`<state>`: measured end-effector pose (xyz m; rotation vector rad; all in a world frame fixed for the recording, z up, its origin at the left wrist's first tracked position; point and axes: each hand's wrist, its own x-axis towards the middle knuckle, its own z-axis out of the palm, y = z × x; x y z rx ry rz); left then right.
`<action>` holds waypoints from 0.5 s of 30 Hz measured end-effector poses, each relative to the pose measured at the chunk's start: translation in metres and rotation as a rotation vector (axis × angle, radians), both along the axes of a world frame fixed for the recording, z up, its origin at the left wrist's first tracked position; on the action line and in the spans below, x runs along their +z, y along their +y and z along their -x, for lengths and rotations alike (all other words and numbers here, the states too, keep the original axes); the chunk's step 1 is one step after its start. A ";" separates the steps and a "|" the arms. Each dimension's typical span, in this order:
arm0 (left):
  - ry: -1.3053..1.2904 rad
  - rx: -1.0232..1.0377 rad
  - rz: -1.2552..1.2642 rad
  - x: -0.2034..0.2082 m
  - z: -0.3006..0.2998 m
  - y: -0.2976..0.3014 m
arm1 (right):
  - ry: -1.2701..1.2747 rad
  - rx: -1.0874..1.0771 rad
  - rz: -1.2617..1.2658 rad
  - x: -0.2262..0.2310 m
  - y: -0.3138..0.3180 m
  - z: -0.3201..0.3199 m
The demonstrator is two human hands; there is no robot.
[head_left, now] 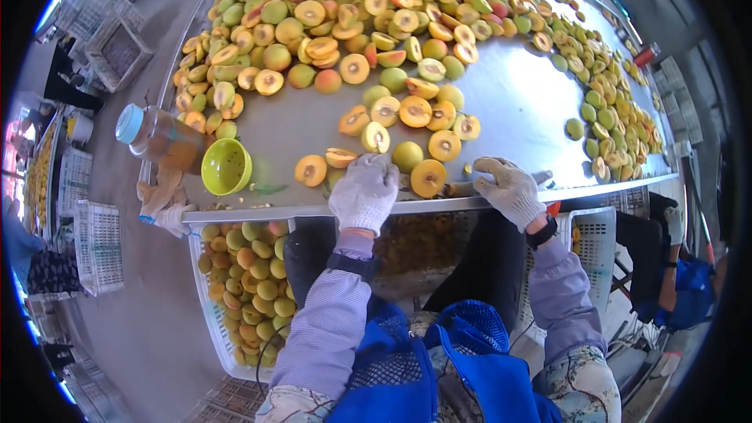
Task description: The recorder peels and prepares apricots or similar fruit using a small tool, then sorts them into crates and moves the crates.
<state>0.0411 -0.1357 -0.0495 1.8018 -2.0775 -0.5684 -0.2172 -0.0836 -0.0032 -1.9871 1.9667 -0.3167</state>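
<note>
My left hand, in a white knit glove, is at the table's near edge. Its fingers are curled down, and what lies under them is hidden. A cut yellow peach half lies left of it; a whole peach and another half are to its right. My right hand, gloved too, hovers or rests by the edge, fingers pointing left with thumb and forefinger apart. A slim brownish handle-like piece shows left of it, and a greyish end shows right; whether they join is hidden.
Heaped peaches cover the metal table's far side, with more at right. A green bowl, a blue-capped jar and cloth gloves sit at the left corner. Below stands a peach-filled crate. Another person is at right.
</note>
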 end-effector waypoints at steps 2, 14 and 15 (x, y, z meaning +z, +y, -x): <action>0.038 0.004 0.001 -0.003 0.002 0.002 | 0.001 0.017 0.018 -0.015 0.003 0.008; 0.049 -0.033 -0.089 0.008 0.000 0.003 | 0.348 0.261 -0.425 -0.013 -0.028 0.027; 0.037 -0.040 -0.138 0.013 0.000 0.003 | 0.336 0.275 -0.375 -0.016 -0.026 0.031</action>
